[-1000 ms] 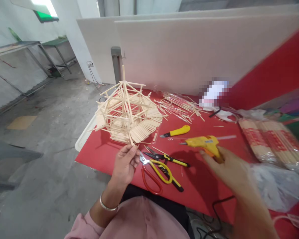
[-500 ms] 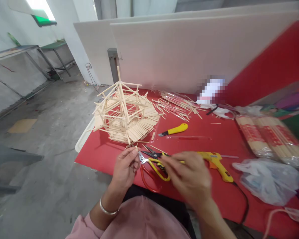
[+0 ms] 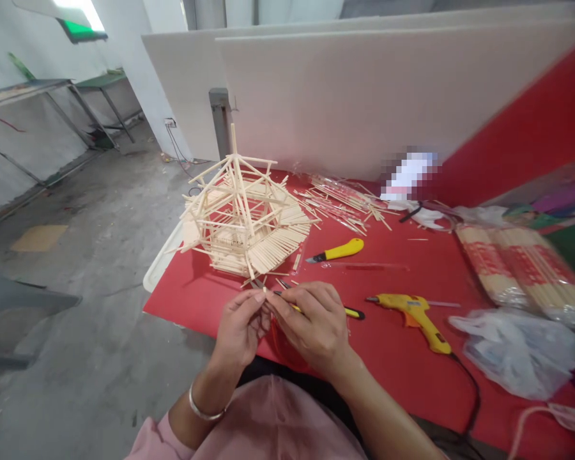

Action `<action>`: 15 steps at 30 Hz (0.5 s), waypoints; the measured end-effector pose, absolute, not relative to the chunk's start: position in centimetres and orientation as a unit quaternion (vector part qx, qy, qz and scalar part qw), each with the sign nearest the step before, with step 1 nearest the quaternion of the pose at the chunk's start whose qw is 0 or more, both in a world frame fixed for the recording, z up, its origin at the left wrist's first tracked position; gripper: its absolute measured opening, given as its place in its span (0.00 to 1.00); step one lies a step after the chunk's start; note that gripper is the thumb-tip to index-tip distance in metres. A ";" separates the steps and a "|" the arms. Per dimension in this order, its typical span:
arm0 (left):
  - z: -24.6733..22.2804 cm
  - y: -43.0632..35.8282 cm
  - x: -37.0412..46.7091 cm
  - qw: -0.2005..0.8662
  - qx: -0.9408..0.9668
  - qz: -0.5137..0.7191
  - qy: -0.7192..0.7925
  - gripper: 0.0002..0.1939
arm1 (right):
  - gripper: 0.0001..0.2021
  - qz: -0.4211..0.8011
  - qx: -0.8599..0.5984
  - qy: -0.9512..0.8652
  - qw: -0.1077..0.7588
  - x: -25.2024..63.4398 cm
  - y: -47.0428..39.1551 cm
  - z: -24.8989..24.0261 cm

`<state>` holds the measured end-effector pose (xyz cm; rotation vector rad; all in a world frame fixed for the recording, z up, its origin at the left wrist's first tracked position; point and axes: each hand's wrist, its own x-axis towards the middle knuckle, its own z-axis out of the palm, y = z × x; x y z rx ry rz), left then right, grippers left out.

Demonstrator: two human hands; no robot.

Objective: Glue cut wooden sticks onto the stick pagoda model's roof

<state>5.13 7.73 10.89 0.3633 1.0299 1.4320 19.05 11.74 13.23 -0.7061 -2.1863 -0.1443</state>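
Observation:
My left hand [image 3: 242, 322] is closed in a pinch on a short piece of wooden stick [image 3: 264, 292], whose pale end shows at the fingertips. The fingers of my right hand [image 3: 316, 319] are closed and meet the same small piece. Just beyond the hands stands a model pavilion of wooden sticks [image 3: 239, 223], with an open roof frame and a central post. Below and behind my right hand, red-handled scissors [image 3: 283, 348] are mostly covered. A yellow and black tool end [image 3: 354, 313] sticks out past the right knuckles; its other end is hidden.
On the red tabletop [image 3: 388, 268] lie a yellow utility knife [image 3: 338, 250], a yellow glue gun [image 3: 414, 313] with a cord, and loose sticks [image 3: 340, 198]. Packs of sticks [image 3: 522, 265] and a clear plastic bag [image 3: 517, 348] are at the right. A white board [image 3: 340, 102] stands behind.
My right hand has come left to meet my left hand at the stick piece, now covering much of the scissors. The glue gun's nozzle has come into view. My left hand stays nearly in place.

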 end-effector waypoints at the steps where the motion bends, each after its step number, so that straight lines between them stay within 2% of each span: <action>1: 10.8 7.7 5.0 0.608 0.183 0.625 0.454 0.12 | 0.10 -0.057 -0.280 -0.868 0.406 19.0 11.7 13.3; 3: 10.6 7.4 4.8 0.549 0.257 0.635 0.480 0.13 | 0.10 -0.059 -0.277 -0.868 0.408 18.8 11.7 13.4; 9: 11.1 6.9 3.7 0.256 0.509 0.626 0.532 0.11 | 0.10 -0.016 -0.284 -0.852 0.440 17.7 11.7 13.5; 15: 11.5 7.3 3.4 0.159 0.596 0.603 0.505 0.09 | 0.07 0.069 -0.309 -0.820 0.478 17.0 11.9 13.1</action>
